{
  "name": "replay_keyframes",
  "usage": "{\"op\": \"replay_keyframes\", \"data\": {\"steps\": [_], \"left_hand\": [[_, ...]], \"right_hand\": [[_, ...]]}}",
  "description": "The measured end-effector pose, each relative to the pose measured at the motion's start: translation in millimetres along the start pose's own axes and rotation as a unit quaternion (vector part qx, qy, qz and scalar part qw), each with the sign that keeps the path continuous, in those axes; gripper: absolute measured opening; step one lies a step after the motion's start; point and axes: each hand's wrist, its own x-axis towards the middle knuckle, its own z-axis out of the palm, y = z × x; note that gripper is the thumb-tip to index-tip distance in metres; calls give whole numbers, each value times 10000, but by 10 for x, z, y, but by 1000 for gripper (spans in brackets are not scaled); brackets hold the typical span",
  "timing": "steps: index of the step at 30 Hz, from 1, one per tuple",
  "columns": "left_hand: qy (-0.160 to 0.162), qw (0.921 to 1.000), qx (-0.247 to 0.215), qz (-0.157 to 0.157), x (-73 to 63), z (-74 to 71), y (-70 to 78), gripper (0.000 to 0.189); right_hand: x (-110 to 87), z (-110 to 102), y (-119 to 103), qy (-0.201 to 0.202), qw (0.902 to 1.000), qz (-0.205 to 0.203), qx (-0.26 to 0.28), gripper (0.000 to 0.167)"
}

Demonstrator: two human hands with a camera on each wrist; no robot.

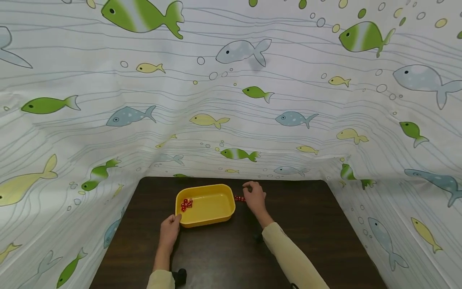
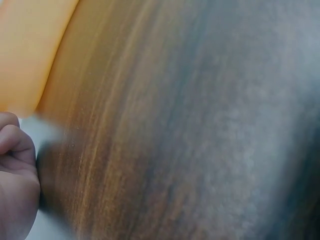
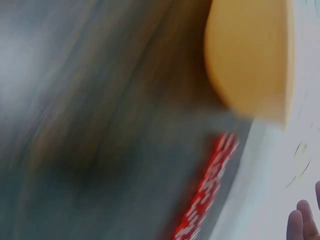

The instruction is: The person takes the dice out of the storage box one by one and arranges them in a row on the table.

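Observation:
A shallow yellow tray (image 1: 207, 218) lies on the dark table, with a small cluster of red dice (image 1: 186, 204) inside near its left end. My left hand (image 1: 169, 233) grips the tray's rim at the near left corner. In the left wrist view that hand (image 2: 16, 175) has curled fingers by the orange-looking tray edge (image 2: 30, 55). Just right of the tray, a row of red dice (image 1: 240, 198) sits on the table, partly covered by my right hand (image 1: 255, 198). The blurred right wrist view shows the dice row (image 3: 205, 192) apart from the fingertips (image 3: 295, 225); nothing shows between them.
The dark wooden table (image 1: 213, 257) reaches back to a white curtain (image 1: 202, 140) printed with fish, which hangs behind and along both sides. Dark wrist pieces (image 1: 179, 277) sit by the cuffs of the cream sleeves (image 1: 288, 253).

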Motion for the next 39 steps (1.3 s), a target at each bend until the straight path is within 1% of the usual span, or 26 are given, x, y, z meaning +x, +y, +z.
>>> {"op": "replay_keyframes", "data": {"steps": [4, 7, 11, 13, 16, 21, 23, 26, 32, 34, 37, 39], "left_hand": [[-5, 10000, 9, 58, 1, -1, 8, 44], [36, 9999, 31, 127, 0, 6, 6, 44], [64, 9998, 85, 152, -8, 28, -16, 44], [63, 9998, 100, 132, -17, 39, -28, 44], [75, 9998, 89, 143, -32, 50, -34, 43], [114, 9998, 57, 182, -38, 64, -23, 43], [107, 9998, 55, 168, -38, 69, -25, 43], [92, 9998, 75, 184, -37, 77, -39, 44], [112, 9998, 55, 177, -27, 50, -47, 45], [117, 9998, 26, 171, -25, 28, -43, 45], [137, 9998, 23, 170, -27, 1, -46, 45], [144, 9997, 25, 170, -35, -12, -51, 46]], "right_hand": [[-61, 224, -276, -495, 9985, -216, -98, 14], [-134, 386, -435, -929, 9947, -416, -112, 15], [-260, 608, -554, -1564, 9863, -517, -92, 16], [-322, 720, -589, -1857, 9815, -459, -75, 18], [-399, 887, -634, -2191, 9745, -454, -154, 21], [-491, 1123, -720, -2474, 9651, -544, -660, 33], [-513, 1190, -753, -2578, 9600, -589, -922, 39], [-527, 1269, -770, -2729, 9512, -656, -1283, 42], [-528, 1361, -782, -2981, 9338, -671, -1863, 48], [-527, 1375, -812, -3082, 9278, -646, -2001, 50], [-526, 1391, -845, -3267, 9163, -649, -2226, 54], [-526, 1398, -861, -3379, 9105, -649, -2295, 55]]}}
